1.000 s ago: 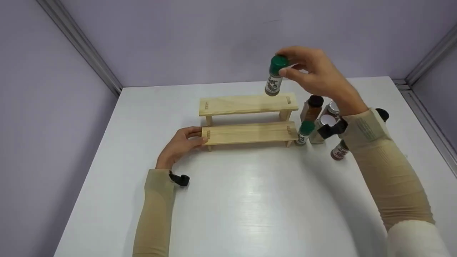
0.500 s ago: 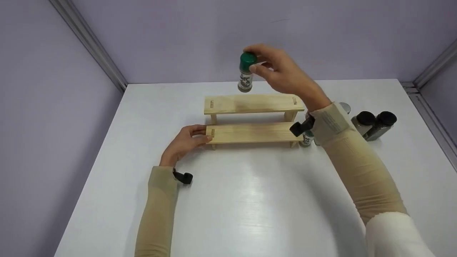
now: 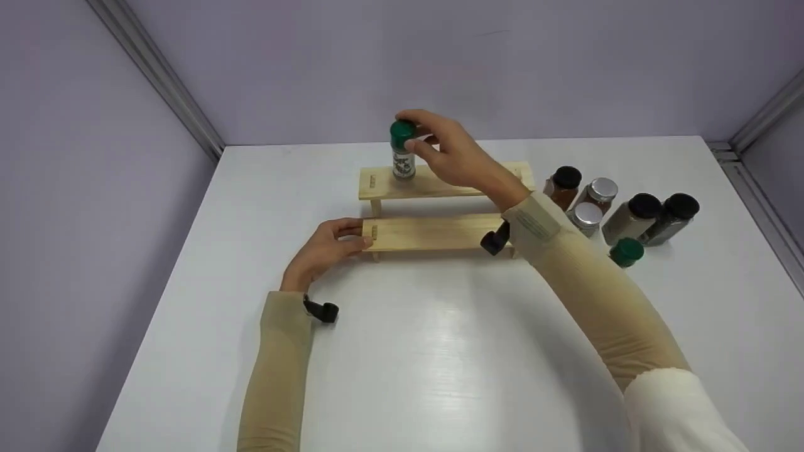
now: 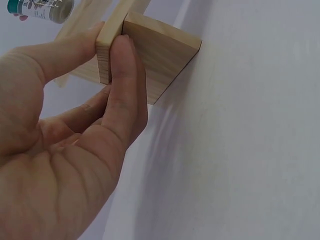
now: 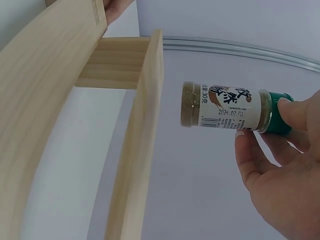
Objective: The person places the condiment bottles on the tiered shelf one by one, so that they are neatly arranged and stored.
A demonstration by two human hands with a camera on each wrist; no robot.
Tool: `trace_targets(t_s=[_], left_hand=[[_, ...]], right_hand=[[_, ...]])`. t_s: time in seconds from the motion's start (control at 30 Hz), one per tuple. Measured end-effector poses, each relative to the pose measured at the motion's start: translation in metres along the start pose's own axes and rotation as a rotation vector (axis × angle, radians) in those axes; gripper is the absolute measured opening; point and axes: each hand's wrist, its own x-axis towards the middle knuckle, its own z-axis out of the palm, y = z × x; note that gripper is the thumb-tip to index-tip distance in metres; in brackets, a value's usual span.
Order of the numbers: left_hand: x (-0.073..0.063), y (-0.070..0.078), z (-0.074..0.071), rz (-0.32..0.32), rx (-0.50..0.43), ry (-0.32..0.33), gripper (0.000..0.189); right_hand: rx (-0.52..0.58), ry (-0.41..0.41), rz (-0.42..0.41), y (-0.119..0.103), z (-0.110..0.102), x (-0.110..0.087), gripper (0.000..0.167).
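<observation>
In the head view my right hand (image 3: 457, 156) grips a small spice jar (image 3: 403, 164) by its green cap, thumb on the near side. The jar is upright over the left part of the upper wooden shelf (image 3: 449, 185). A small gap shows between the jar's base and that shelf's board in the right wrist view, where the jar (image 5: 227, 107) bears a printed white label. My left hand (image 3: 326, 251) pinches the left end of the lower wooden shelf (image 3: 433, 233). Seen from the left wrist, its thumb lies on the board's top and its fingers (image 4: 122, 75) are underneath.
Right of the shelves stand several other spice jars: one with a black cap (image 3: 567, 177), silver-capped ones (image 3: 587, 215), two more black-capped ones (image 3: 681, 206) and a green-capped one (image 3: 627, 252) partly behind my right sleeve. A wall (image 3: 314, 75) rises behind the white table (image 3: 402, 351).
My right hand has carried the green-capped jar leftward from the right side, then lowered it toward the upper shelf. The left hand keeps its hold on the lower shelf.
</observation>
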Motion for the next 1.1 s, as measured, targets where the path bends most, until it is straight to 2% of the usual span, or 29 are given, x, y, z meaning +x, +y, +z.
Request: trace_targets(t_s=[0.23,0.57,0.9,1.1], left_hand=[[0.0,-0.002,-0.001,0.014,0.005,-0.006,0.059],[0.003,0.0,0.004,-0.019,0.035,0.001,0.059],[0.006,0.001,0.006,-0.012,0.032,-0.011,0.061],[0.005,-0.002,0.002,-0.005,-0.01,-0.028,0.062]], right_hand=[[0.02,-0.003,-0.016,0.007,0.016,0.007,0.046],[0.059,-0.007,-0.004,0.011,0.024,0.009,0.046],[0.024,-0.039,0.015,0.004,0.017,0.005,0.049],[-0.059,-0.026,-0.003,-0.008,0.004,-0.007,0.052]])
